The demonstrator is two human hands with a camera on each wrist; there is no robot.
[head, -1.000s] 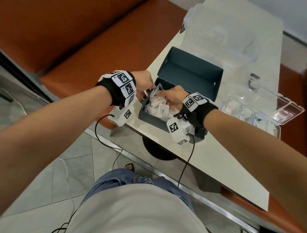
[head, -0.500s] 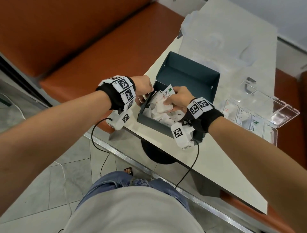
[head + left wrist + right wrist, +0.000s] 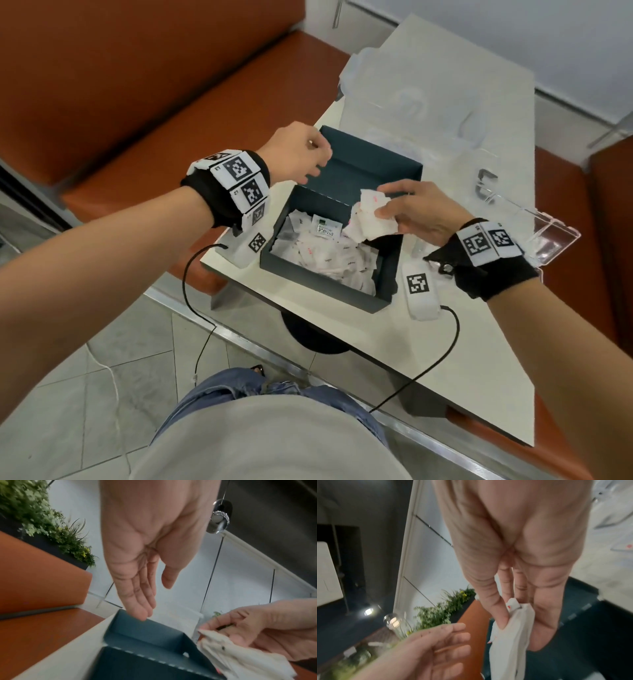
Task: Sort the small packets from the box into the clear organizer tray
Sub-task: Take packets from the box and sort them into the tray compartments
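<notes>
Pale matte tabletop (image 3: pixel 445 359) in the head view carries a dark rectangular cardboard box (image 3: pixel 329 284) of small white paper packets (image 3: pixel 325 253), with the clear hard-plastic organizer tray (image 3: pixel 555 236) just beyond the right hand (image 3: pixel 421 216), which pinches a crumpled bunch of packets (image 3: pixel 371 219) over the box; the left hand (image 3: pixel 298 154) hovers at the box's far-left corner, fingers curled, holding nothing. Left wrist view: left hand (image 3: pixel 142 561) with fingers straight and together above the box's raised flap (image 3: pixel 147 631). Right wrist view: thumb and fingers (image 3: pixel 494 609) pinch the soft white bunch (image 3: pixel 510 635).
</notes>
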